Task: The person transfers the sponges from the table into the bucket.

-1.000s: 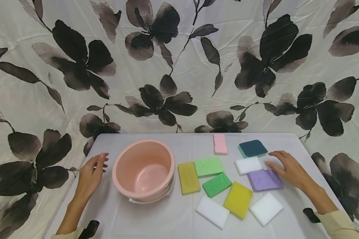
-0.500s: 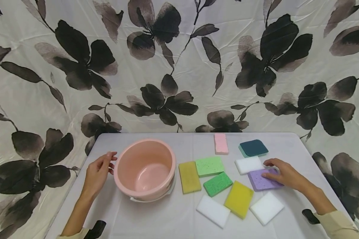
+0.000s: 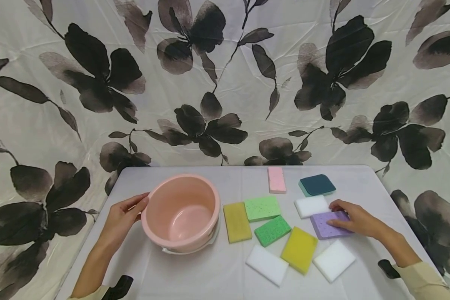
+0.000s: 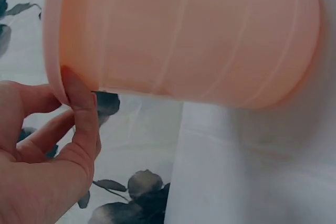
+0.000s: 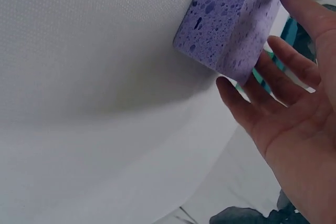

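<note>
Slippage seems to me the likeliest trouble: my right hand (image 3: 361,220) has the porous purple sponge (image 3: 321,228) only by its three-o'clock end, thumb on this side and fingertips toward the far edge, so a hasty lift could let it swing or drop. How hard that pinch squeezes, I cannot tell. The sponge lies at three o'clock on the tabletop (image 3: 195,277), and a careless drag could shove the white sponge (image 3: 309,207) close by at its ten o'clock. My left hand (image 3: 123,214) pinches the rim of the peach-pink plastic bucket (image 3: 180,192) at nine o'clock, the thumb opposing the fingers; pulling or leaning there could skid or tip it.

Half a second ago my left fingertips were just outside that rim; now they hold it. A second ago my right thumb was not yet gripping the purple sponge. Sponge and bucket sit practically where they were.
</note>
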`<control>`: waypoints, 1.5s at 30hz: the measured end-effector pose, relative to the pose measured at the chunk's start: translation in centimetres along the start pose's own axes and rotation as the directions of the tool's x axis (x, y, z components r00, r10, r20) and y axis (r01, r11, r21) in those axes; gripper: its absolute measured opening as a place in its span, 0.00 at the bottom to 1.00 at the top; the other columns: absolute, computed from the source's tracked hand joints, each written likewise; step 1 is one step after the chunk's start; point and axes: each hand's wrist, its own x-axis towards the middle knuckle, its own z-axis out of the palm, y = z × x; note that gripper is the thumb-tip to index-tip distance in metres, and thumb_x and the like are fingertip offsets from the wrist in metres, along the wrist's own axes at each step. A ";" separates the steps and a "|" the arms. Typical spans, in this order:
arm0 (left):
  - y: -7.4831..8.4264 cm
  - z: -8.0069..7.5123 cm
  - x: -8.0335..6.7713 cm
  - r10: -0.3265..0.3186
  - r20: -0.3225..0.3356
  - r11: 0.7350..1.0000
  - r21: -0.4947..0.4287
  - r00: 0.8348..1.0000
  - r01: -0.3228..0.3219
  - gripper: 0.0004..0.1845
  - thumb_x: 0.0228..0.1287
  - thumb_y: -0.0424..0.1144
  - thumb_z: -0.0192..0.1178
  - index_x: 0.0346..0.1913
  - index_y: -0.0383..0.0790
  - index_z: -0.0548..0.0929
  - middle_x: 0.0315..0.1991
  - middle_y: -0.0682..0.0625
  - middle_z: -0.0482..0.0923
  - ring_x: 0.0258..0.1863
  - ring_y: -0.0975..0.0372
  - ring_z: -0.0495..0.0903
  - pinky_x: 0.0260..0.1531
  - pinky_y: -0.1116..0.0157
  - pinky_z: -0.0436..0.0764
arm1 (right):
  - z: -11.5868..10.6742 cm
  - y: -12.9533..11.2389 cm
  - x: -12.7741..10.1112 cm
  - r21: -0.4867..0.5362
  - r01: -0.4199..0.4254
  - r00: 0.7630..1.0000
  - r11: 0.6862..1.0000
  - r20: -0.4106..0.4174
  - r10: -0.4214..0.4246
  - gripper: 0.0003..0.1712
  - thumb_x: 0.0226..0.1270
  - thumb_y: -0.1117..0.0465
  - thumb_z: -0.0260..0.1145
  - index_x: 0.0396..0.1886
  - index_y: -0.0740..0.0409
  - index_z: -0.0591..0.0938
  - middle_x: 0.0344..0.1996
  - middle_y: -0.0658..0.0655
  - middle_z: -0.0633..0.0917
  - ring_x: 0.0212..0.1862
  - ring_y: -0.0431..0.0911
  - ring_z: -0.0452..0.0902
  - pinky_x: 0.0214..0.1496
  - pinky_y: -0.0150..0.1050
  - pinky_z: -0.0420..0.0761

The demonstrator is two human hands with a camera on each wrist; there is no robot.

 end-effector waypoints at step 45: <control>0.5 0.8 0.3 -0.130 0.025 0.988 -0.077 0.991 0.132 0.37 0.70 0.56 0.66 0.73 0.37 0.73 0.68 0.41 0.75 0.46 0.74 0.82 0.45 0.70 0.85 | -5.8 -3.3 0.8 0.123 0.058 0.998 0.991 0.019 -0.061 0.19 0.57 0.57 0.82 0.45 0.60 0.87 0.39 0.49 0.86 0.38 0.34 0.82 0.42 0.30 0.85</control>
